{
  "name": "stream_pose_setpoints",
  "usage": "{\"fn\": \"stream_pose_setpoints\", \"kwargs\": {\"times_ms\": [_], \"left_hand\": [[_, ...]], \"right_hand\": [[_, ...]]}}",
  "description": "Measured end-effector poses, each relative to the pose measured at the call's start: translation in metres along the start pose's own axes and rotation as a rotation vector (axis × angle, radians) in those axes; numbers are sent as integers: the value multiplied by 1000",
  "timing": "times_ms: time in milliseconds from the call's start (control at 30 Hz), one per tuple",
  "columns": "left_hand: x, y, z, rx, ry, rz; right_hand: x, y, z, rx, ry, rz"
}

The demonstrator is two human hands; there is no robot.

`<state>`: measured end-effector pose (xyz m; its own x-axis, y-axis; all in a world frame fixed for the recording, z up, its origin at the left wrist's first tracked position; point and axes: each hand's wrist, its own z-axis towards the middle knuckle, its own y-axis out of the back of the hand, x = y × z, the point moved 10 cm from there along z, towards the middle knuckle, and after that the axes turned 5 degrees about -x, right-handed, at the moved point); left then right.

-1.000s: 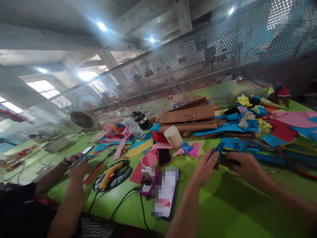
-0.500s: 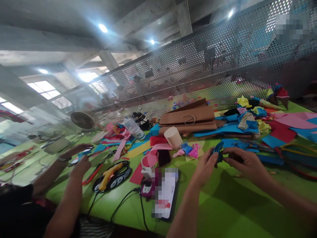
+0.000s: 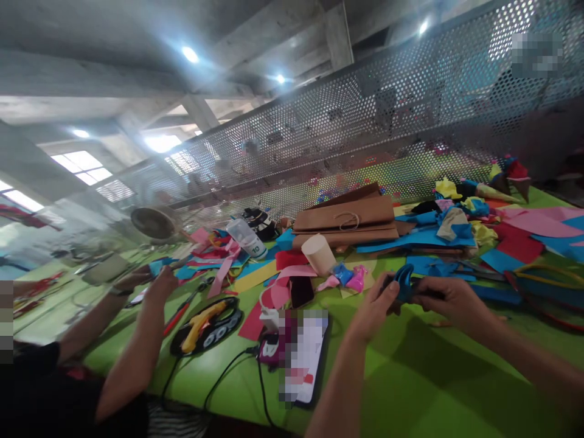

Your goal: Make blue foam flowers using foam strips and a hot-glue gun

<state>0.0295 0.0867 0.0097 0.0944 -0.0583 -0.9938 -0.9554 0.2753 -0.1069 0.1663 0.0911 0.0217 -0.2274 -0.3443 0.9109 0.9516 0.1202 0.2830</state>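
Observation:
Between my hands, above the green table, is a folded, curled piece of blue paper (image 3: 404, 281). My left hand (image 3: 376, 308) pinches its left side between thumb and fingers. The fingertips of my right hand (image 3: 449, 298) are closed on its right side, and part of the paper is hidden behind them. Beyond my hands lie more blue paper sheets (image 3: 417, 263). To the left of my left hand are a shiny pink bundle (image 3: 358, 278) and a shiny blue bundle (image 3: 342, 274).
A phone (image 3: 306, 359) lies left of my left forearm. Farther left are a yellow glue gun (image 3: 205, 322) on a black stand, trailing cables, and a co-worker's hand (image 3: 164, 283). A paper roll (image 3: 318, 254) and folded brown paper (image 3: 345, 222) are toward the back, before a perforated metal screen (image 3: 296, 146).
The blue paper is turned a little and shows a wider, more open curl. My hands have shifted slightly around it. On the left, the co-worker's hands have moved with another blue piece.

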Motion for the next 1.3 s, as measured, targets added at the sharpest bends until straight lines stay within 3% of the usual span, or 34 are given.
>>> {"fn": "stream_pose_setpoints", "kwargs": {"times_ms": [333, 800, 1000, 1300], "left_hand": [[18, 5, 4, 1, 57, -137], [33, 9, 6, -36, 145, -158], [26, 6, 4, 22, 109, -175], [30, 9, 5, 27, 95, -149]], "right_hand": [[3, -4, -1, 61, 23, -10], [12, -8, -5, 74, 233, -124], [11, -5, -5, 50, 239, -145], [28, -7, -10, 72, 375, -276]]}}
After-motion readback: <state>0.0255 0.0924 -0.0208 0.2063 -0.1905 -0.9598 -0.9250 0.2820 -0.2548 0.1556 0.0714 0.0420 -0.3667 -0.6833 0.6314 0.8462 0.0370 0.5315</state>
